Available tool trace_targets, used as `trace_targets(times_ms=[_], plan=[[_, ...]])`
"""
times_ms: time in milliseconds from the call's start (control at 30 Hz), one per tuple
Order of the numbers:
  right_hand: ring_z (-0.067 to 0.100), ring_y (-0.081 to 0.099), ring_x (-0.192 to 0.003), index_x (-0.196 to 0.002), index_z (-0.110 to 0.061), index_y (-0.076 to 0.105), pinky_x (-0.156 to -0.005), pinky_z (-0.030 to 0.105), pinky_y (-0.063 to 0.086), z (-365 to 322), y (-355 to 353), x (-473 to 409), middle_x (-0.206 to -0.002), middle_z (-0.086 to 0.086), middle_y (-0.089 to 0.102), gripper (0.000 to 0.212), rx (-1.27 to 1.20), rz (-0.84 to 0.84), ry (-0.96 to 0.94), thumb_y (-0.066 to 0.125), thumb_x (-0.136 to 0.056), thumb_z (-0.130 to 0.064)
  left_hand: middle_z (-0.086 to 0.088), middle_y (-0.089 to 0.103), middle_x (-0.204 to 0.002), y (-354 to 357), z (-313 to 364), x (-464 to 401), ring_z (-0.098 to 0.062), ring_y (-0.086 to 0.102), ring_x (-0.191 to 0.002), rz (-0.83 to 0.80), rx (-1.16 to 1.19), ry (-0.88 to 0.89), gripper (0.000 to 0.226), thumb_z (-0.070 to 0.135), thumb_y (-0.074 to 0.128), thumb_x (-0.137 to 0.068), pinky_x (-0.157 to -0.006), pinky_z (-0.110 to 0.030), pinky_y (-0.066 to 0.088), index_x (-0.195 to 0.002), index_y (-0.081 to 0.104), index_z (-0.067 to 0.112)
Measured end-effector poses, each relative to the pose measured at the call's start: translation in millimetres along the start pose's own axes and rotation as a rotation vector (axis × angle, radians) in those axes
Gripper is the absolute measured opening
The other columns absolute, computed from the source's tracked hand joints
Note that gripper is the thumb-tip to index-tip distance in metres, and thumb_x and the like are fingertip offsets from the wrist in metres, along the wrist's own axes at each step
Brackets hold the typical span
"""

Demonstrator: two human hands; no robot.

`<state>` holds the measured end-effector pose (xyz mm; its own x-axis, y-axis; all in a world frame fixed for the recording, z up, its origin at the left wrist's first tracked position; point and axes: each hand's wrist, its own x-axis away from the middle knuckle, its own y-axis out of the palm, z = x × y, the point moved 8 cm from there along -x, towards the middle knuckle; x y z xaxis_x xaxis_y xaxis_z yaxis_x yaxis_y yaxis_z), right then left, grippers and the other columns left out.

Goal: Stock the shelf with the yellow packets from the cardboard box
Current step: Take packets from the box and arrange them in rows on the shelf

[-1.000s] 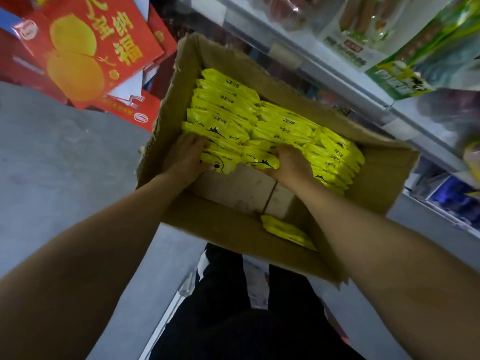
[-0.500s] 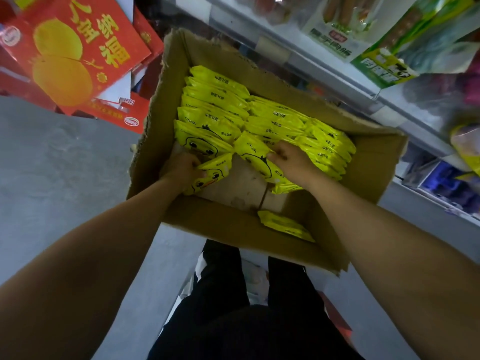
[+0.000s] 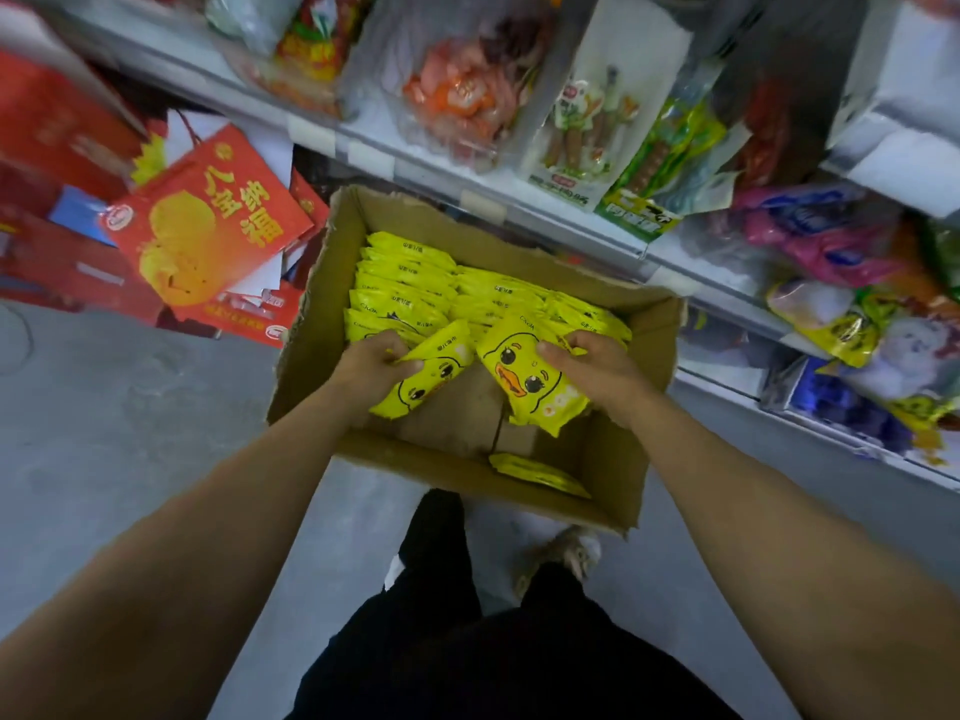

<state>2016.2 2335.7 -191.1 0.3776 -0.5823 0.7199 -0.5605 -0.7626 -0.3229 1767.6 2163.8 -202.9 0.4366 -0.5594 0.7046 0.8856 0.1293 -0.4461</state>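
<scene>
An open cardboard box [image 3: 306, 366] stands on the floor below the shelf [image 3: 519, 200]. Rows of yellow packets [image 3: 415, 288] with a duck face fill its far half. My left hand [image 3: 371, 363] grips a small bunch of packets [image 3: 431, 376], lifted and tilted over the box's bare bottom. My right hand [image 3: 597, 363] grips another bunch [image 3: 524, 381], thumb across the duck face, also raised. A further few yellow packets [image 3: 535, 472] lie flat against the box's near wall.
Red gift boxes [image 3: 202, 241] lean in a heap left of the carton. The shelf holds bagged snacks and sausage packs [image 3: 576, 122]; lower tiers at right carry pink, blue and yellow bags [image 3: 831, 324]. Grey floor [image 3: 104, 433] spreads to the left; my legs and shoes are below the box.
Both hands have pulled bunches of packets up out of the rows and towards me, turning their duck faces upward. The view has tilted up, showing more of the shelf.
</scene>
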Motion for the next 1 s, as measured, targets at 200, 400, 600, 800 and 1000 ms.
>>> trace_targets(times_ms=[200, 400, 600, 800, 1000], plan=[[0.018, 0.073, -0.090, -0.105, -0.018, 0.070, -0.085, 0.038, 0.058, 4, -59, 53, -0.100, 0.002, 0.076, 0.035, -0.132, -0.009, -0.111, 0.083, -0.077, -0.034, -0.008, 0.054, -0.087, 38, 64, 51, -0.021, 0.045, -0.079, 0.055, -0.018, 0.135, 0.027, 0.034, 0.061, -0.094, -0.064, -0.029, 0.034, -0.108, 0.056, 0.011], [0.023, 0.073, -0.090, -0.104, -0.018, 0.072, -0.083, 0.048, 0.059, 46, -163, 136, -0.098, 0.002, 0.077, 0.031, -0.214, 0.124, -0.216, 0.082, -0.078, -0.030, 0.004, 0.051, -0.081, 109, 140, 131, -0.019, 0.049, -0.083, 0.093, 0.118, 0.207, 0.035, 0.043, 0.067, -0.087, -0.058, -0.025, 0.035, -0.108, 0.054, 0.018], [0.020, 0.073, -0.084, -0.109, -0.020, 0.070, -0.078, 0.043, 0.060, 96, -279, 227, -0.099, 0.002, 0.076, 0.026, -0.372, 0.260, -0.337, 0.077, -0.084, -0.018, 0.005, 0.072, -0.103, 200, 235, 206, -0.012, 0.069, -0.093, -0.092, 0.191, 0.368, 0.047, 0.034, 0.084, -0.071, -0.080, -0.029, 0.054, -0.112, 0.065, 0.022], [0.019, 0.072, -0.081, -0.107, -0.015, 0.071, -0.077, 0.038, 0.060, 131, -388, 315, -0.095, 0.003, 0.077, 0.025, -0.453, 0.469, -0.492, 0.077, -0.083, -0.014, 0.002, 0.076, -0.093, 267, 346, 280, -0.014, 0.072, -0.084, -0.103, 0.111, 0.601, 0.035, 0.027, 0.085, -0.070, -0.078, -0.032, 0.057, -0.102, 0.073, 0.020], [0.019, 0.072, -0.084, -0.104, -0.015, 0.071, -0.077, 0.035, 0.057, 146, -488, 382, -0.097, 0.003, 0.077, 0.022, -0.560, 0.643, -0.631, 0.076, -0.083, -0.012, 0.004, 0.076, -0.087, 317, 441, 339, -0.006, 0.071, -0.072, -0.169, 0.024, 0.780, 0.030, 0.018, 0.084, -0.072, -0.062, -0.022, 0.054, -0.100, 0.072, 0.018]])
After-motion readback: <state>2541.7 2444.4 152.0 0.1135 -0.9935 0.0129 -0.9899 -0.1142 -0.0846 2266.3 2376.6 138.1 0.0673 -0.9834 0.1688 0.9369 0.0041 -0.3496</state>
